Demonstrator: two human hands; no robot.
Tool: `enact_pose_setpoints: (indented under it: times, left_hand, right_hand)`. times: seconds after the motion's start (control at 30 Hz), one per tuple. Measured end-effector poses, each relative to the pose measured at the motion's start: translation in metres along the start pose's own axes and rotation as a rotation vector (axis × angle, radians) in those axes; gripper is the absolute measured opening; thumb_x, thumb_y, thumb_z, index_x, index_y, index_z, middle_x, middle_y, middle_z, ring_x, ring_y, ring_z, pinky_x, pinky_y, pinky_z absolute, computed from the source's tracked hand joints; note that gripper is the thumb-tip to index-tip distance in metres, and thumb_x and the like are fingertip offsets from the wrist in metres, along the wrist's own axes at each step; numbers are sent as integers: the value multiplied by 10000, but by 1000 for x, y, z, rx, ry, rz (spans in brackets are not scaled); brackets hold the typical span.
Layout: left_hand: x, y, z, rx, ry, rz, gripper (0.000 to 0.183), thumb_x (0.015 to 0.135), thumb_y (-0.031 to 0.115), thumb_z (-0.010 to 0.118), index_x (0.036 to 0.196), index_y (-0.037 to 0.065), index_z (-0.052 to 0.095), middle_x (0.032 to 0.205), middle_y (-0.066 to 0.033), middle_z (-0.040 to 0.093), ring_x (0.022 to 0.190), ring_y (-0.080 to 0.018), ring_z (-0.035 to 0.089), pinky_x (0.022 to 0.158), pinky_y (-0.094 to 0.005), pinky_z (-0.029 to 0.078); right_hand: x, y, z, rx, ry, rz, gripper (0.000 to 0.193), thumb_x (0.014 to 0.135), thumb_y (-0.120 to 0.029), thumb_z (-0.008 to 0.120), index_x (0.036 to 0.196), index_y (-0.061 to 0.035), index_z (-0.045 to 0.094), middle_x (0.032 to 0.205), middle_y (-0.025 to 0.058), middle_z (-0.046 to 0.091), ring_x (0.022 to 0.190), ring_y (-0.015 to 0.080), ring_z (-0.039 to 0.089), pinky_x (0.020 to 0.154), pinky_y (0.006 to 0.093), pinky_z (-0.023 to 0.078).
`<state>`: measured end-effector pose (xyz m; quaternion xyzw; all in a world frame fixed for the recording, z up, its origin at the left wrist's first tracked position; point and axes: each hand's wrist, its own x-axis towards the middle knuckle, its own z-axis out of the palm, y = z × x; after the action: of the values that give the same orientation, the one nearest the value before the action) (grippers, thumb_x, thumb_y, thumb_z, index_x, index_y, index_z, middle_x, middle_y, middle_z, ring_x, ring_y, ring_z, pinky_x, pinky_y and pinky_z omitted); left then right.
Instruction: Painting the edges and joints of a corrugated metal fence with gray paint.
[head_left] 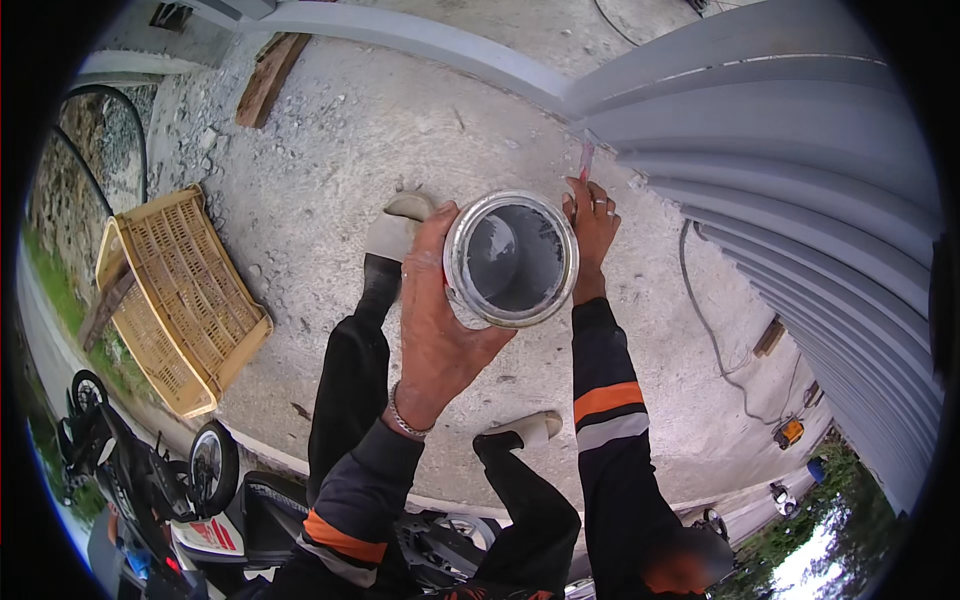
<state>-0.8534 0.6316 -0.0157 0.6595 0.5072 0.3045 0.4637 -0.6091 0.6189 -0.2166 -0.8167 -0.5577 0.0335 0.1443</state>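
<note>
My left hand (430,320) grips an open metal paint can (549,312) by its side, with the mouth facing up toward me. Grey paint coats the inside and lies in the bottom. To the right of the can, my right hand (595,218) is closed around a slim paintbrush (586,160) with a reddish part. The brush reaches toward the lower corner of a grey corrugated metal panel (740,130), where a grey frame rail (430,42) meets it. Whether the bristles touch the metal, I cannot tell.
A yellow plastic crate (190,300) lies tipped on the rough concrete ground (330,180) at left. A wooden plank (270,80) rests farther off. Motorcycles (150,470) stand at lower left. A cable (715,350) runs along the right to a small yellow device (789,433).
</note>
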Motion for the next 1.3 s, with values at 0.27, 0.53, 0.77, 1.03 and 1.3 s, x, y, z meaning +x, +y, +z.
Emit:
enact_pose_setpoints:
  times: [0.27, 0.53, 0.77, 1.03, 1.3]
  left_hand:
    - [6, 3, 0, 0, -18, 4, 1132, 702, 138, 968, 1596, 47, 280, 1503, -161, 432, 1411, -296, 491, 1178, -434, 444]
    - [14, 2, -7, 39, -35, -21, 1115, 697, 157, 981, 1582, 47, 312, 1484, -171, 446, 1394, -307, 508, 1160, -433, 455]
    - [22, 5, -6, 17, -15, -3, 1122, 689, 147, 985, 1581, 46, 313, 1480, -176, 464, 1396, -322, 505, 1147, -441, 462]
    - [31, 11, -3, 17, -7, 11, 1124, 690, 142, 987, 1582, 40, 311, 1500, -180, 459, 1411, -340, 488, 1171, -448, 437]
    - [26, 4, -10, 54, -22, 5, 1122, 695, 135, 980, 1588, 35, 307, 1517, -174, 463, 1416, -334, 488, 1176, -441, 431]
  right_hand:
    - [28, 5, 14, -64, -68, -9, 342, 963, -211, 715, 1294, -265, 650, 1284, -4, 638, 1218, 254, 573, 970, 487, 409]
    - [1, -18, 12, -91, -2, 58, 307, 962, -225, 712, 1258, -284, 659, 1233, -40, 670, 1232, 215, 560, 1000, 497, 347]
    - [40, -4, 16, -123, 4, 20, 313, 963, -233, 713, 1266, -290, 654, 1260, -42, 661, 1227, 210, 555, 1005, 506, 334]
    - [22, 4, 23, -178, -11, 67, 327, 948, -229, 724, 1258, -305, 653, 1281, -50, 644, 1233, 208, 533, 1013, 530, 304]
    - [15, -22, 10, -100, 73, 112, 304, 925, -216, 746, 1207, -305, 677, 1249, -70, 669, 1241, 194, 536, 1031, 528, 280]
